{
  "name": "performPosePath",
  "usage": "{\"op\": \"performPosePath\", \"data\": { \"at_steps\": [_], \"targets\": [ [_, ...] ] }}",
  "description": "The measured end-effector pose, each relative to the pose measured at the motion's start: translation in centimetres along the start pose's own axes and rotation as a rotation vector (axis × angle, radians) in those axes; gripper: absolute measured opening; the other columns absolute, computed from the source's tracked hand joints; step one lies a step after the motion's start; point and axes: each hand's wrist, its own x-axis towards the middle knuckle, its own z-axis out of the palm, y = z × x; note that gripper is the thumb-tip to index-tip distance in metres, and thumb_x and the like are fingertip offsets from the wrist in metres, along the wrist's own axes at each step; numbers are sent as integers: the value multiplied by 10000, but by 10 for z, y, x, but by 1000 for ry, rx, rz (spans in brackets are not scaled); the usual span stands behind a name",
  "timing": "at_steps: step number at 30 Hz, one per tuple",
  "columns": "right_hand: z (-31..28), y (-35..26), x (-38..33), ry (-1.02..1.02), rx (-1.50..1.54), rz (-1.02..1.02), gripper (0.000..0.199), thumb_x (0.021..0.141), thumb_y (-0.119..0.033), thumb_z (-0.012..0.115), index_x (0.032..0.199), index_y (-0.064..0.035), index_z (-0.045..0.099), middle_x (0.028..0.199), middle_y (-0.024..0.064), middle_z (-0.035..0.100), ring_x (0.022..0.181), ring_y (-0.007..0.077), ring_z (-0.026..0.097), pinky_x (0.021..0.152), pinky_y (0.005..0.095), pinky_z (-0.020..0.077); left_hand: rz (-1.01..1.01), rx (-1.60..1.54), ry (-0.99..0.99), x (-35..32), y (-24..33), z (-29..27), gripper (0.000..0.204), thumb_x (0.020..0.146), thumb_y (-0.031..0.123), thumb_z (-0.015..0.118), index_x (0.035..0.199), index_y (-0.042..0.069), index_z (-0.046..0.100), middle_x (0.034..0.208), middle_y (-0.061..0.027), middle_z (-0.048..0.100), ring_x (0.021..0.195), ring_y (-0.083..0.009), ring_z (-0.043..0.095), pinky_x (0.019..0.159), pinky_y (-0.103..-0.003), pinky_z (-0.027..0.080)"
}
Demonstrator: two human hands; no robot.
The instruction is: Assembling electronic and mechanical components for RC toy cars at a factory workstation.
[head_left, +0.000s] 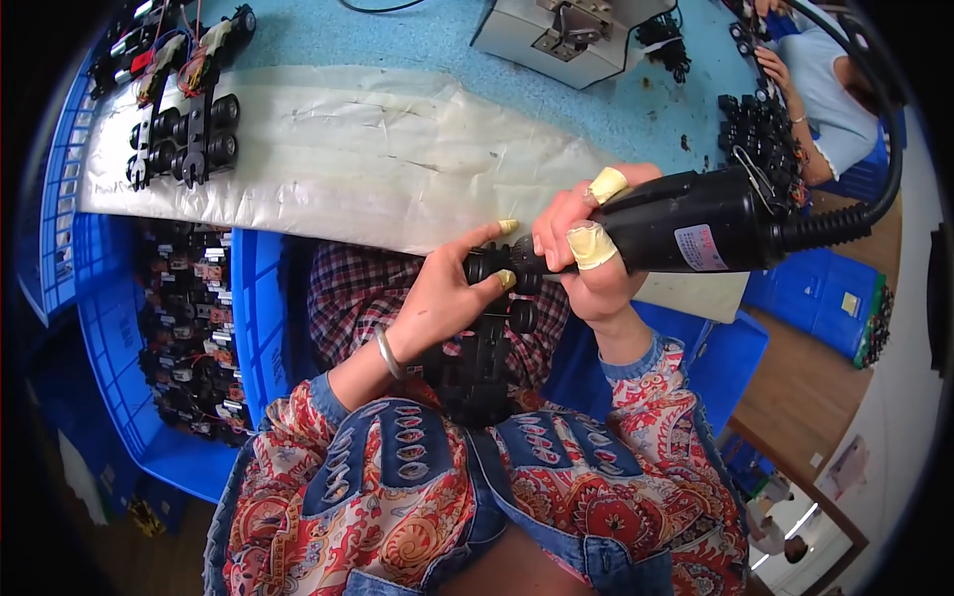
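Observation:
My right hand (601, 263) is wrapped round a thick black electric screwdriver (676, 223), which lies nearly level with its cable end to the right. The tool's nose points left, against a black toy vehicle chassis (487, 348) with small wheels. My left hand (437, 298) grips that chassis between thumb and fingers, just over the table's near edge. Yellow tape wraps several of my fingertips. The chassis hangs down toward my lap; the tool's tip and the screw point are hidden by my fingers.
Wheeled chassis (209, 139) with wires lie on a whitish sheet (348, 149) at the left. A blue crate (256, 318) beside me holds several rows of chassis. A grey metal box (552, 45) stands at the back; a black cable (889, 149) arcs at right, near a co-worker (825, 94).

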Motion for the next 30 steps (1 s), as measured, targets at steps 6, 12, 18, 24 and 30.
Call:
{"op": "performPosePath", "data": {
  "at_steps": [6, 12, 18, 24, 30],
  "targets": [
    [9, -11, -2, 47, 21, 54, 279, 803, -145, 563, 988, -95, 360, 550, 11, 408, 449, 108, 407, 462, 277, 391, 86, -33, 38, -1, -8, 1, 469, 751, 55, 614, 1196, -17, 489, 909, -109, 633, 836, -129, 574, 792, -266, 455],
    [-35, -47, 118, 138, 476, -255, 205, 830, -178, 497, 1012, -96, 451, 551, -33, 394, 431, 93, 393, 455, 263, 390, 12, 17, -24, -7, 2, -3, 471, 772, -1, 581, 1229, 9, 466, 933, -28, 589, 806, -62, 533, 720, -213, 459],
    [-17, -34, 186, 219, -4, -399, 188, 819, -153, 532, 970, -64, 461, 544, -6, 417, 433, 94, 397, 466, 266, 384, 11, 18, -8, -8, 2, -1, 478, 774, -22, 569, 1239, 25, 465, 900, -18, 585, 768, -54, 531, 681, -203, 460],
    [-18, -30, 184, 226, 50, -246, 190, 807, -119, 548, 965, -60, 460, 544, 16, 442, 438, 108, 421, 464, 275, 392, -116, -29, -45, -9, 7, -2, 479, 774, -19, 571, 1239, 20, 464, 921, -26, 592, 801, -59, 530, 707, -207, 457],
    [-11, -40, 102, 96, 357, 120, 243, 854, -247, 499, 1029, -95, 428, 567, -10, 403, 462, 94, 400, 505, 273, 382, 165, 74, 83, -5, -9, 1, 487, 751, 76, 625, 1212, 17, 478, 854, -114, 623, 740, -85, 534, 679, -235, 459]
  ]
}}
